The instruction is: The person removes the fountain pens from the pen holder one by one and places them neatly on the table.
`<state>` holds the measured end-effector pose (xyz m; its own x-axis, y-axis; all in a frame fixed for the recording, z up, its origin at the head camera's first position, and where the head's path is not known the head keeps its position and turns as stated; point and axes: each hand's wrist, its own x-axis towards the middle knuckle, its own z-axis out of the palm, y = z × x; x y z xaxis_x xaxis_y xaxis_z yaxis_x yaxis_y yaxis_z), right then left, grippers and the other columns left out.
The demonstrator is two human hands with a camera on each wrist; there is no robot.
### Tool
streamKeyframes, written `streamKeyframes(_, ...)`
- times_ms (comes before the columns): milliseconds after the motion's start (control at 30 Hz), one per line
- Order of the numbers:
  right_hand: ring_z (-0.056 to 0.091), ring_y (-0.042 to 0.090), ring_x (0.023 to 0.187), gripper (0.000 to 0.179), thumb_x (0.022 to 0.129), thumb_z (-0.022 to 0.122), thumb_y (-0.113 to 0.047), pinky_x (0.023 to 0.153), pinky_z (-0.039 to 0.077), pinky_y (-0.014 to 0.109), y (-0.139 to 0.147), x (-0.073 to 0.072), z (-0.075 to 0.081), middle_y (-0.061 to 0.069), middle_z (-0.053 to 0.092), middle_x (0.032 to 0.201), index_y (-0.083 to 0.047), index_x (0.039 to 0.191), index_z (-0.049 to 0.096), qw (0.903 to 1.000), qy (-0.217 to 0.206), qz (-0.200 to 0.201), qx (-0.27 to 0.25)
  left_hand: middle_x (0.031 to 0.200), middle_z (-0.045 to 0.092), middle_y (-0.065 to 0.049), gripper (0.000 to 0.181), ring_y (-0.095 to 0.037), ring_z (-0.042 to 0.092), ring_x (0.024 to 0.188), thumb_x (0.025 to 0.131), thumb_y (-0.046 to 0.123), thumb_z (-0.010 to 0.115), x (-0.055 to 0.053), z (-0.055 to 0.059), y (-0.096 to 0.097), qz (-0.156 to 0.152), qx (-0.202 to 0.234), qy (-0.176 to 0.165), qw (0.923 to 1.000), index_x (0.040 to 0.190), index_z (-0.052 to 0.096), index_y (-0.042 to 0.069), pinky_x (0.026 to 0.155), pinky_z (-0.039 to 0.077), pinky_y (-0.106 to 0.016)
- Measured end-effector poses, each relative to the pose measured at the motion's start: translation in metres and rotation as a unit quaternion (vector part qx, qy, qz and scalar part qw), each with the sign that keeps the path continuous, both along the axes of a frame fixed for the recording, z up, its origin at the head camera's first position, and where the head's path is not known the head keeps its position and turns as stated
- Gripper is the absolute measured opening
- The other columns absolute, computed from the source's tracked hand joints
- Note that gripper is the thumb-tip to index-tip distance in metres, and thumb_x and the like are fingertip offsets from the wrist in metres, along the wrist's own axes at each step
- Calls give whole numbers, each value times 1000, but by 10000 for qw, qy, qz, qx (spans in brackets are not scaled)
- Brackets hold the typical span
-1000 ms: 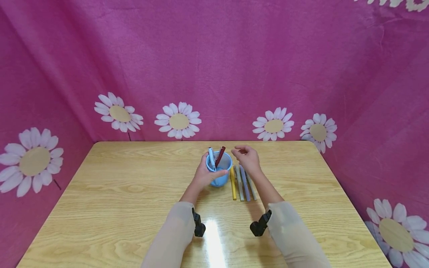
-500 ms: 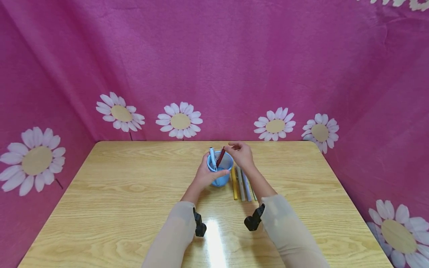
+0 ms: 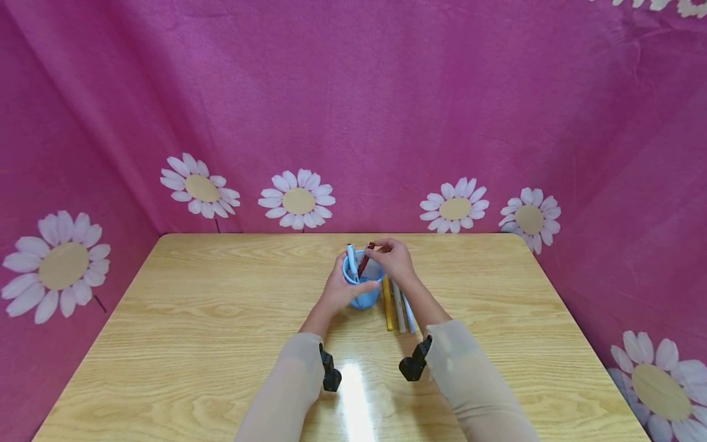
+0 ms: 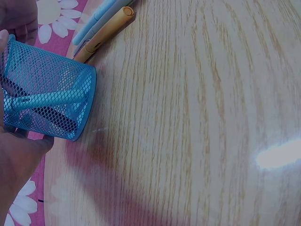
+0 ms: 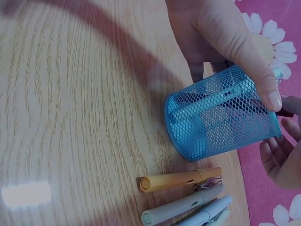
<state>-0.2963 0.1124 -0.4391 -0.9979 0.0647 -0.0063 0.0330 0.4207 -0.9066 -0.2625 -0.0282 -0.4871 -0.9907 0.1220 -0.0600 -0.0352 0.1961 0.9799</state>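
Observation:
My left hand [image 3: 336, 290] grips a blue mesh pen cup [image 3: 364, 301] around its side, thumb across the front. Two pens lean inside it: a light blue pen [image 3: 351, 258] and a dark red pen [image 3: 362, 265]. At the rim, my right hand [image 3: 395, 259] pinches the top end of the dark red pen between thumb and fingers. The right wrist view shows this hand [image 5: 284, 155] only partly, at the edge. Through the mesh in the left wrist view, the light blue pen [image 4: 51, 98] crosses the dark one.
Right of the cup, several pens lie side by side on the wooden table [image 3: 221, 344]: a yellow-orange pen [image 5: 178, 180], a grey-green pen [image 5: 183, 205], a light blue pen [image 5: 207, 212] and a pale green one [image 5: 222, 216]. My right forearm covers some. A pink flowered curtain [image 3: 375, 123] surrounds the table.
My right hand has moved left from above the loose pens to the cup's rim and taken hold of the dark red pen's end. My left hand keeps its grip on the cup.

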Motion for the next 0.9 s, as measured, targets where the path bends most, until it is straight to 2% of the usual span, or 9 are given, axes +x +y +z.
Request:
streamKeyframes(267,59,25,96,34,82,70,-22,76,49,30,-3,-1,-4,16,66,102,-1,109,65,9992,54,158,360,143,42,-6,95,-24,41,130,71,30,82,1,0,0,-28,62,90,9999,145,23,22,108,34,-46)
streamKeyframes(500,60,28,96,31,83,70,-23,76,50,32,-3,-1,-3,16,66,100,0,104,66,9988,207,107,440,144,41,-4,93,-24,40,131,70,32,82,0,0,0,6,36,58,10000,144,25,25,108,33,-47)
streamKeyframes(667,60,27,92,28,84,69,-22,72,48,27,-2,1,1,16,65,97,0,100,64,9992,274,26,296,142,42,-5,92,-25,40,130,70,30,83,0,1,1,50,43,80,9999,143,26,25,108,33,-47)
streamKeyframes(900,58,22,88,25,83,70,-21,70,43,21,-2,1,4,12,64,91,0,96,64,9989,391,-179,-182,142,42,-5,94,-25,39,131,70,34,82,1,1,1,80,-41,-7,10000,144,25,26,108,34,-48)
